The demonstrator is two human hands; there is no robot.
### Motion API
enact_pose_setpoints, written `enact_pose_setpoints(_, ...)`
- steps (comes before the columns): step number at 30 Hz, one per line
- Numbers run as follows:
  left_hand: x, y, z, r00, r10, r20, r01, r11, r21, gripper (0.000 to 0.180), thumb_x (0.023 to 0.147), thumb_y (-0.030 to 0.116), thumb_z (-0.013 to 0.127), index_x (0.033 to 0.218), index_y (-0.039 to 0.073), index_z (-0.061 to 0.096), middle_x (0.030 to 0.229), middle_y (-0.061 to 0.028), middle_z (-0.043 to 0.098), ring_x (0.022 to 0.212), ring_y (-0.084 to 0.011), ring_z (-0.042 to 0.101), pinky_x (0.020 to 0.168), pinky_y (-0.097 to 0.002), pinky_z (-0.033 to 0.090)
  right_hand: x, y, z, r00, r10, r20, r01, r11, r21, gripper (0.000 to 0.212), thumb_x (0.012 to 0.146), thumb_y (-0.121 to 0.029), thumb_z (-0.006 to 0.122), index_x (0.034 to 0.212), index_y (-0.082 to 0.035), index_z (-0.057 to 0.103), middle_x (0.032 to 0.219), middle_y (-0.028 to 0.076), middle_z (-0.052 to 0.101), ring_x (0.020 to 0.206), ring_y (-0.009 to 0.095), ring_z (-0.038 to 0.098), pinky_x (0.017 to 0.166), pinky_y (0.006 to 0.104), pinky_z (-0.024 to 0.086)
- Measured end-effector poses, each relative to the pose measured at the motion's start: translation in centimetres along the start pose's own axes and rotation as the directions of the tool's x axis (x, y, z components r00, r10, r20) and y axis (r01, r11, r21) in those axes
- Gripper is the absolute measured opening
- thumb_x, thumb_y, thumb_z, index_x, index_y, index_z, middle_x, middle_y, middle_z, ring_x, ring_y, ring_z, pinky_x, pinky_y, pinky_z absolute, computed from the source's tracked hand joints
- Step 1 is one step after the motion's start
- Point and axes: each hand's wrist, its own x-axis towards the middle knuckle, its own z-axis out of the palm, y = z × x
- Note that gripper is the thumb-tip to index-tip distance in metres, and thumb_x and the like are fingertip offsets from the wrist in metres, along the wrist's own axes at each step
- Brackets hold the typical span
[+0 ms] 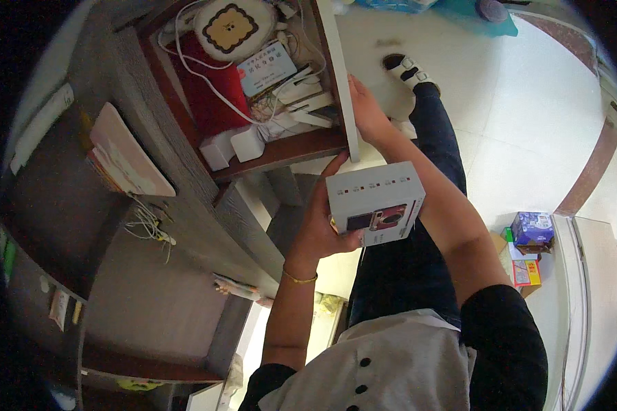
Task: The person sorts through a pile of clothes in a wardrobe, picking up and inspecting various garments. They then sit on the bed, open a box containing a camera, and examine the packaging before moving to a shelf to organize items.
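My left hand [313, 229] is closed round a white box [375, 183] with a camera pictured on one side. Its thumb presses on the box's near side. The box is just below the corner of a pulled-out drawer [288, 156]. Against the outer side of the drawer's pale front panel [337, 75] lies my right hand [369, 118]; most of its fingers are hidden there. Inside the drawer are a red pouch [209, 92], a blue-and-white card [266, 70], a round cream case [234, 31], white cables and small white boxes [247, 143].
To the left stands a dark wooden shelf unit [158, 301] with a pink-and-white board [130, 151] and tangled cable [151, 222]. A blue-purple carton [532, 229] and a yellow-red one [526, 272] sit on the floor at right. My legs and a strapped shoe [410, 70] are beyond the drawer.
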Motion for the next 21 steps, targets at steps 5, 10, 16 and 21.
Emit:
enact_pose_setpoints(5, 0.4, 0.8, 0.0, 0.999, -0.041, 0.005, 0.041, 0.999, 0.015, 0.101, 0.051, 0.020, 0.071, 0.140, 0.007, 0.026, 0.143, -0.0112, 0.029, 0.128, -0.0224, 0.034, 0.105, -0.0364, 0.029, 0.2, -0.6, -0.5, 0.995, 0.077, 0.056, -0.070, 0.992, -0.108, 0.059, 0.098, -0.045, 0.032, 0.136, 0.000, 0.036, 0.122, 0.013, 0.052, 0.112, 0.019, 0.047, 0.098, 0.0290, 0.034)
enact_pose_setpoints(10, 0.5, 0.5, 0.0, 1.000, 0.017, 0.005, -0.017, 0.997, 0.081, 0.101, 0.051, 0.020, 0.072, 0.140, 0.006, 0.026, 0.142, -0.0115, 0.031, 0.127, -0.0220, 0.035, 0.104, -0.0358, 0.029, 0.6, 0.4, -0.5, 0.998, -0.034, 0.046, 0.038, 0.995, -0.092, 0.052, 0.098, -0.044, 0.031, 0.127, -0.002, 0.042, 0.111, 0.013, 0.056, 0.102, 0.020, 0.049, 0.092, 0.0307, 0.037)
enact_pose_setpoints(16, 0.3, 0.6, 0.1, 0.998, -0.065, -0.005, 0.065, 0.997, 0.042, 0.101, 0.051, 0.020, 0.072, 0.140, 0.005, 0.027, 0.140, -0.0116, 0.034, 0.125, -0.0220, 0.036, 0.103, -0.0356, 0.030, 0.9, 0.8, -0.4, 0.982, -0.187, -0.015, 0.184, 0.975, -0.122, 0.041, 0.097, -0.040, 0.037, 0.105, -0.002, 0.051, 0.086, 0.013, 0.058, 0.079, 0.023, 0.054, 0.077, 0.0349, 0.044)
enact_pose_setpoints(21, 0.6, -0.1, 0.1, 1.000, -0.021, -0.019, 0.020, 1.000, -0.022, 0.102, 0.050, 0.019, 0.072, 0.140, 0.005, 0.027, 0.137, -0.0114, 0.037, 0.123, -0.0221, 0.039, 0.102, -0.0354, 0.031, 1.6, -0.4, -1.3, 0.896, -0.427, -0.120, 0.401, 0.895, -0.193, 0.025, 0.092, -0.023, 0.053, 0.110, -0.006, 0.049, 0.099, 0.010, 0.054, 0.086, 0.020, 0.051, 0.075, 0.0324, 0.044)
